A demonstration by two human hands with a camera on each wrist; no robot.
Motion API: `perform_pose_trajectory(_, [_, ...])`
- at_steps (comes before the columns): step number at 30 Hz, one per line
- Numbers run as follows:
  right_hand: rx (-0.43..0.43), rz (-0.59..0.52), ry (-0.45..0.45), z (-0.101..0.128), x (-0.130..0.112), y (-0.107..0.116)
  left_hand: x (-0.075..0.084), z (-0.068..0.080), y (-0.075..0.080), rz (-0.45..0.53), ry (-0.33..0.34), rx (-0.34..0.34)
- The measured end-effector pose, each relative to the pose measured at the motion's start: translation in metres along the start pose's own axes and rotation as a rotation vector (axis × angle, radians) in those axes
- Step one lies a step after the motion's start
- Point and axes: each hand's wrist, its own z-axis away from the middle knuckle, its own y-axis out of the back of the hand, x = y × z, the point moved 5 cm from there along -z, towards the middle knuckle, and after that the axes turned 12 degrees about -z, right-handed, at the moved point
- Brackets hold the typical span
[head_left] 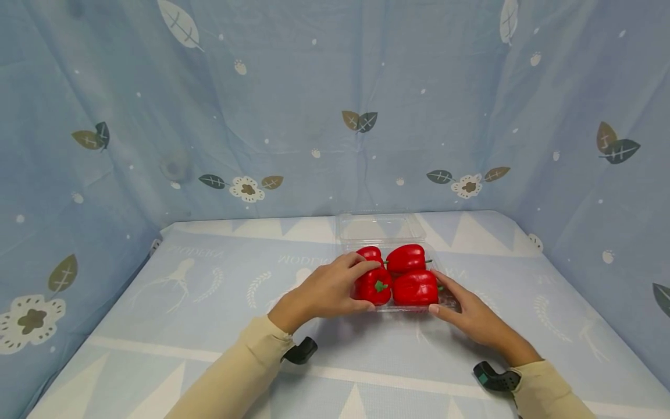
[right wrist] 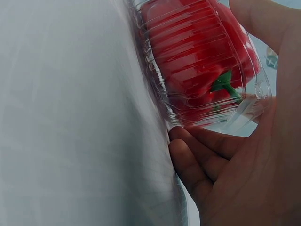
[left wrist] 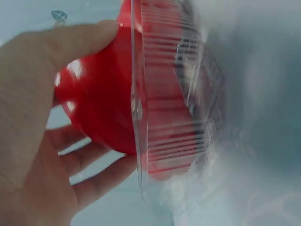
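1. I count four red bell peppers: one at the container's far left corner (head_left: 370,254), one at its far right (head_left: 406,258), one at its near left (head_left: 374,285), one at its near right (head_left: 415,287).
2. I see one clear plastic container (head_left: 408,308) holding them, its hinged lid (head_left: 379,227) open toward the table's far edge.
3. Two hands are in view: the left hand (head_left: 327,289) and the right hand (head_left: 468,312).
4. One table (head_left: 183,326) carries everything.
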Motion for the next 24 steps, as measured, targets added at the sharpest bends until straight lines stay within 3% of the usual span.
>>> perform_pose_trajectory(10, [-0.003,-0.009,0.007,-0.0001,-0.0024,0.0001,0.0085,-0.0067,0.0005,-0.185,-0.024,0.042])
perform_pose_trajectory(19, [-0.005,-0.011,0.014,-0.0009,0.0007,0.0002,0.0032,-0.0084,-0.0021,-0.036,0.039,-0.096])
perform_pose_trajectory(24, [-0.008,-0.014,0.021,-0.0004,0.0015,0.0013,0.0031,-0.0092,0.0,-0.046,0.074,-0.076])
